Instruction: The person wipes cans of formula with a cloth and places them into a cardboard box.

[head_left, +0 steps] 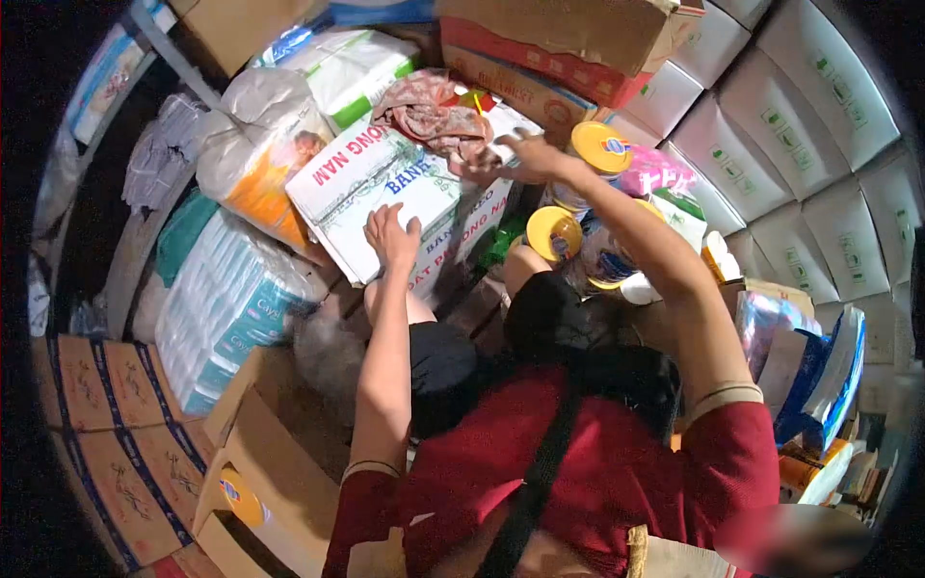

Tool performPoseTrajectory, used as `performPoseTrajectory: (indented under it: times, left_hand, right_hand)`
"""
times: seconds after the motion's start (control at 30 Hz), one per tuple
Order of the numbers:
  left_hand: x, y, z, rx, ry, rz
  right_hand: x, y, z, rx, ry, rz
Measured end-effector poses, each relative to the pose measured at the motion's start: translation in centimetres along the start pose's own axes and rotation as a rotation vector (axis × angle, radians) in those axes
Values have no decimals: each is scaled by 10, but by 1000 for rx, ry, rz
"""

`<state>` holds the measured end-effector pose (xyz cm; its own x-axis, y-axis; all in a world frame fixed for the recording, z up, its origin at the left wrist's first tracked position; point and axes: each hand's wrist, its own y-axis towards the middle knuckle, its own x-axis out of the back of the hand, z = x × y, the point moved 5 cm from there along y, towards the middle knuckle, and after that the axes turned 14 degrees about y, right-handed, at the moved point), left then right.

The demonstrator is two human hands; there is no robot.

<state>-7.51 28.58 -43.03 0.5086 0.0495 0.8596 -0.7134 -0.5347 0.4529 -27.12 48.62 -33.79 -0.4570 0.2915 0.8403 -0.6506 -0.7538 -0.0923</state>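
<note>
A white cardboard box (352,207) with red and blue lettering lies tilted in front of me. My left hand (392,236) rests on its near top edge, fingers apart and holding nothing. Over the far right part of the box, my right hand (528,157) reaches out with its fingers spread, close to a crumpled pink patterned cloth (438,120). Whether those fingertips touch the cloth or the box I cannot tell. Just right of that hand stand tins with yellow lids, one tall tin (599,147) and a lower one (554,234).
Plastic-wrapped tissue packs (226,299) and a bagged orange pack (255,164) stand at left. An open carton (279,453) holds another yellow-lidded tin (241,496). Stacked white boxes (819,106) line the right. Brown cartons (120,424) fill the lower left, and a large carton (559,34) sits at the back.
</note>
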Motion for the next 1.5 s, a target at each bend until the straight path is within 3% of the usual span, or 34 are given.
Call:
performPoseTrajectory:
  times: [0.13,0.17,0.27,0.3,0.33,0.47,0.63,0.9,1.0,1.03,1.17,1.3,1.37,1.47,1.5]
  left_hand:
    - [2,-3,-10,-53,158,-45]
    - [1,-3,-13,-54,195,-31]
    - [-7,-2,-10,-51,232,-5]
    - [-13,0,-8,-48,234,17]
    - [-15,3,-8,-38,215,109]
    - [14,27,-14,36,294,531]
    - [13,40,-13,7,345,722]
    - [0,30,-5,-19,227,699]
    - [-6,31,-4,-59,291,664]
    - [-5,31,-3,-64,296,668]
    - [-10,27,0,-123,313,653]
    - [-15,28,0,-151,338,682]
    - [-6,33,-7,-158,352,738]
    - [-7,39,-7,-159,360,777]
    - [-7,38,-7,-161,358,774]
  right_hand:
    - [-26,23,31,69,89,149]
    - [-31,32,28,5,7,161]
    - [-25,41,5,-67,108,-109]
    - [-28,51,-12,-9,-112,44]
    - [-9,32,-2,-70,-111,4]
    - [3,27,-32,24,-189,-34]
    - [4,1,-17,85,-105,31]
    - [38,-28,-40,50,-174,26]
    - [46,-31,-88,97,-157,-75]
    - [49,-31,-99,9,-212,-112]
    - [80,-66,-125,-15,-286,-30]
    - [105,-133,-119,-445,-141,65]
    - [75,-138,-171,-390,-44,157]
    - [-16,-118,-304,14,-348,214]
    - [-20,-136,-264,-111,-389,237]
